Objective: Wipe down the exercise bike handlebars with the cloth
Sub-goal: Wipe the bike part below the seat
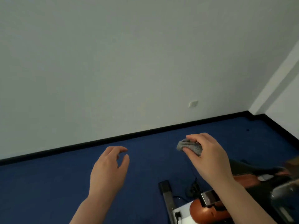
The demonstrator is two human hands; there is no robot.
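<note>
My right hand (208, 152) has its grip closed around the bunched grey cloth (189, 147), held up over the blue floor (48, 183). My left hand (109, 168) hangs empty, fingers loosely curled and apart. Exercise bike (226, 199) sits low right (handlebars blurred, can't tell where).

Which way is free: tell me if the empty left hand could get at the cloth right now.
Probably yes. The left hand hangs open over the blue floor, apart from the right hand, whose grip bunches the grey cloth. Nothing shows in the gap between them; the cloth's left end pokes out of the grip, exposed.
</note>
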